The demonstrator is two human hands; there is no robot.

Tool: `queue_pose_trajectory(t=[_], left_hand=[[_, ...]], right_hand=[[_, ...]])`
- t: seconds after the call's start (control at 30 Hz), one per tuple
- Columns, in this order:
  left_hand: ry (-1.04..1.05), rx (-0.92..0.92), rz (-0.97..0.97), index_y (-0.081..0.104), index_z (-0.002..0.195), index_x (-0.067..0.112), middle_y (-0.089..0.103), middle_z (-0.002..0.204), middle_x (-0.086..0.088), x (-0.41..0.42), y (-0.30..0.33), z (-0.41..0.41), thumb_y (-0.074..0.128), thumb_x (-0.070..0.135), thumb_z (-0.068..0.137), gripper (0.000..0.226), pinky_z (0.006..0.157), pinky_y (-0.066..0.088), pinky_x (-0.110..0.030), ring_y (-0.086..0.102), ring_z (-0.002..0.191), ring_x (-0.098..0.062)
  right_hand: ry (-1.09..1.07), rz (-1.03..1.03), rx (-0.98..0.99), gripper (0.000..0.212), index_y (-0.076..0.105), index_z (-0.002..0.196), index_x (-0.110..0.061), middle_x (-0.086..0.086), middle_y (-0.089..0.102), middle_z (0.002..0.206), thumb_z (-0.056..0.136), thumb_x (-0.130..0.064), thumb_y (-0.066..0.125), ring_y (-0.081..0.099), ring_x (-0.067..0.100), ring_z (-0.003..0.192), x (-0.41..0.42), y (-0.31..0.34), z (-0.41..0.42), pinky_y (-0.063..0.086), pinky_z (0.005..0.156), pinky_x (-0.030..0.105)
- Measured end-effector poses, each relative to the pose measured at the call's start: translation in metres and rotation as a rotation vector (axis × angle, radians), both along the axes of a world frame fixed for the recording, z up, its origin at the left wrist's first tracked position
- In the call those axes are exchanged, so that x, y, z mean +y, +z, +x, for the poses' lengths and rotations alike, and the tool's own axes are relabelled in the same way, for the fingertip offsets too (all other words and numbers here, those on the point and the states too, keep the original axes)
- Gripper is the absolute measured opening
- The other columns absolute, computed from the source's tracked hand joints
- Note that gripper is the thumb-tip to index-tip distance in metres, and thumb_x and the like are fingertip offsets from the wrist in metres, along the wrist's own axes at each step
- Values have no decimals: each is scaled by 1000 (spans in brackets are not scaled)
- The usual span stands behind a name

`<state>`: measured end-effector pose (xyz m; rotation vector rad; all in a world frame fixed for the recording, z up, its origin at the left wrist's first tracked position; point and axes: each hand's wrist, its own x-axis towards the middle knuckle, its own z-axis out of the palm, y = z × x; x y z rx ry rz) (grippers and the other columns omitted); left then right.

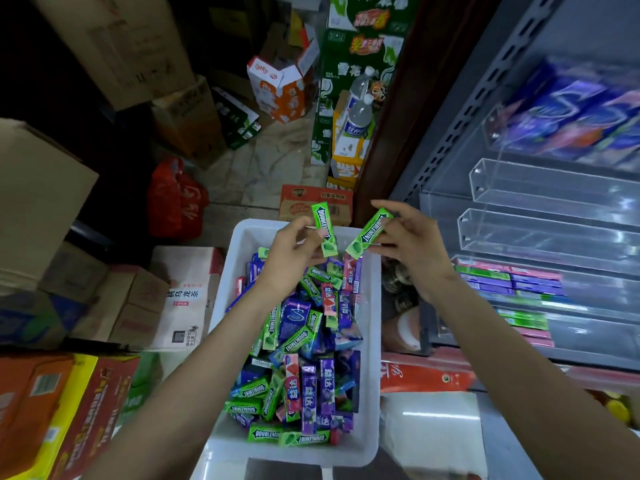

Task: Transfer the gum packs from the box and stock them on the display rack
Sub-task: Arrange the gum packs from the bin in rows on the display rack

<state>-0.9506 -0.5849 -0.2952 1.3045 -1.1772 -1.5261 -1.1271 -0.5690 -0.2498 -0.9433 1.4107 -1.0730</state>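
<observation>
While only the head view is available, we read progress from it: the white box (372, 341) holds a deep, jumbled heap of gum packs (304, 358) in green, purple, blue and pink, so we judge most of the transfer still to be done. On the display rack (540, 258) at right, the lower clear trays carry a few rows of packs (512, 282), an upper tray holds blurred purple-blue stock, and the two trays between them appear unfilled.

Above the far end of the box, the left hand (291, 251) pinches one green pack (324, 229) between thumb and fingers; its long axis runs nearly upright in the frame, top end tipped slightly left. The right hand (412, 244) pinches a second green pack (369, 233), whose long axis runs diagonally, upper end toward the rack and lower end toward the first pack. Both grips are thus closed on gum, and the two lower ends lie near each other without touching. Neither pack has yet reached the rack.
</observation>
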Motion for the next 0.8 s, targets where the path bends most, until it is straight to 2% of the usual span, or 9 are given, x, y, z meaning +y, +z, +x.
queue_pose_trajectory(t=[0.03,0.1,0.23,0.3,0.37,0.43,0.6,0.7,0.8], left_hand=[[-7,34,10,55,94,7,54,90,-21,2,11,-7,52,10,95,5,72,59,-28,59,86,-27],[-28,53,-3,56,97,1,50,93,-19,7,29,-21,52,11,95,11,68,59,-29,56,87,-29],[-57,21,-36,53,117,-7,52,96,-20,21,61,-64,58,4,91,29,66,59,-26,58,90,-25],[-42,29,-60,52,113,-8,50,87,-18,35,80,-94,58,-2,89,25,60,57,-21,62,78,-14],[-47,52,-73,54,100,0,54,76,-10,43,92,-115,56,-5,89,13,56,56,-19,63,62,-2],[-41,63,-94,53,91,7,57,69,-1,55,104,-146,55,-6,89,14,53,54,-18,62,57,0],[-35,86,-104,50,89,10,65,85,-9,75,117,-210,58,-2,89,15,54,54,-20,66,65,-9],[-22,127,-78,47,91,12,67,83,-9,85,122,-239,59,-2,88,19,59,58,-26,68,71,-19],[2,156,-62,46,98,14,67,84,-10,90,128,-260,57,-1,90,20,56,56,-23,68,75,-29]], right_hand=[[5,-18,-11,25,59,114,-8,10,63,83,96,0,44,68,11,68,3,9,-5,59,67,28],[6,-50,-34,24,59,113,-7,7,64,82,95,2,45,69,10,69,11,27,-18,58,66,27],[-11,-126,-61,29,60,106,-12,2,63,74,89,10,51,67,5,66,30,58,-62,58,68,24],[1,-160,-66,29,59,108,-11,6,62,78,88,9,53,67,6,67,43,73,-94,57,67,22],[-12,-175,-59,27,59,110,-8,11,62,84,88,8,55,68,10,69,52,81,-119,56,67,20],[-21,-203,-40,24,60,105,-12,13,62,87,88,5,57,69,12,73,65,90,-152,55,68,20],[-59,-221,-50,17,56,97,-9,15,62,91,87,5,58,68,11,76,88,100,-221,56,73,21],[-90,-221,-48,17,55,91,-11,16,63,90,86,6,59,67,15,78,98,101,-250,56,72,20],[-106,-227,-54,18,54,91,-11,15,63,88,87,6,57,68,9,70,105,101,-270,57,70,20]])
